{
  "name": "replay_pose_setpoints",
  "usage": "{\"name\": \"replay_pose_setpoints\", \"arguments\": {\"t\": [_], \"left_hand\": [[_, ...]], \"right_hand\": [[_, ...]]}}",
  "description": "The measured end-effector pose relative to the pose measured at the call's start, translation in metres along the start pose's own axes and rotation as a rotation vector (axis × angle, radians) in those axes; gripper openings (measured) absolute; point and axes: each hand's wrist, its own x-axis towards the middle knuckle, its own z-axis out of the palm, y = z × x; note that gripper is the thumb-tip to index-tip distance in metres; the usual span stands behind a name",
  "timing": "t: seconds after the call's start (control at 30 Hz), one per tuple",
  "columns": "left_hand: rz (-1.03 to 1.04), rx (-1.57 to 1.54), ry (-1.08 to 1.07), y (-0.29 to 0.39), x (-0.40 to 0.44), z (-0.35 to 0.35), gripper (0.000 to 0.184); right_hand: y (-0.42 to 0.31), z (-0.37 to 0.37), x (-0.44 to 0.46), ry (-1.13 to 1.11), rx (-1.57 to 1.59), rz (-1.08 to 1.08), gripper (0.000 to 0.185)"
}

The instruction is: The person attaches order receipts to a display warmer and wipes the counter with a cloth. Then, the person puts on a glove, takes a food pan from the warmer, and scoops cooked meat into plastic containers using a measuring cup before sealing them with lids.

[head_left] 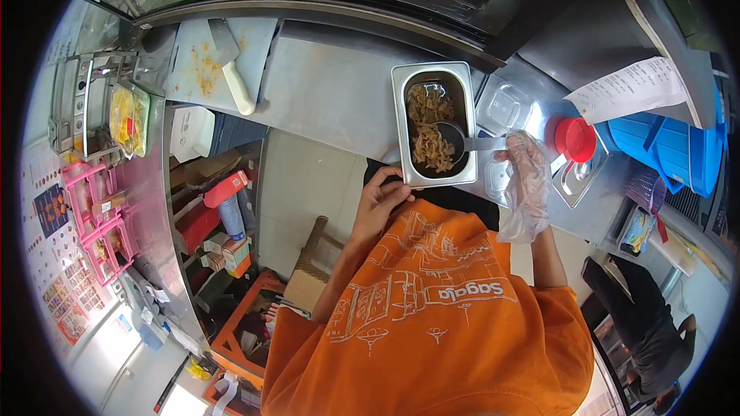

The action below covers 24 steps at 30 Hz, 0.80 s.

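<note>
steel counter [331, 92] | left: cutting board [260, 50] | middle: metal pan [400, 119] | right: clear container [507, 103]

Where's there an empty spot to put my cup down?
The steel counter has a big bare patch between the cutting board and the metal pan. Right of the pan it's crowded: clear plastic container, red bowl, paper slip and the gloved right hand.

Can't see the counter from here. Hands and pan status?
Right hand, gloved, gripping ladle. Left hand, bare, at near corner of metal pan. Ladle bowl among food; pan uncovered.
</note>
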Motion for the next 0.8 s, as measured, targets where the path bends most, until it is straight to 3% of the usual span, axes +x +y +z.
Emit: {"name": "replay_pose_setpoints", "arguments": {"t": [0.2, 0.4, 0.67, 0.8], "left_hand": [[0.101, 0.201, 0.02, 0.008, 0.002, -0.012, 0.023], [0.1, 0.189, 0.01, 0.012, 0.001, -0.016, 0.03], [0.094, 0.193, 0.045, 0.014, 0.001, -0.019, 0.027], [0.082, 0.22, 0.065, 0.015, -0.001, -0.019, 0.027]], "right_hand": [[-0.002, -0.001, -0.003, 0.114, 0.22, 0.057, 0.016], [-0.03, -0.012, -0.008, 0.187, 0.44, -0.076, 0.011], [-0.048, -0.066, -0.003, 0.429, 0.323, -0.241, 0.023], [-0.042, -0.07, 0.008, 0.474, 0.088, -0.32, 0.022]]}}
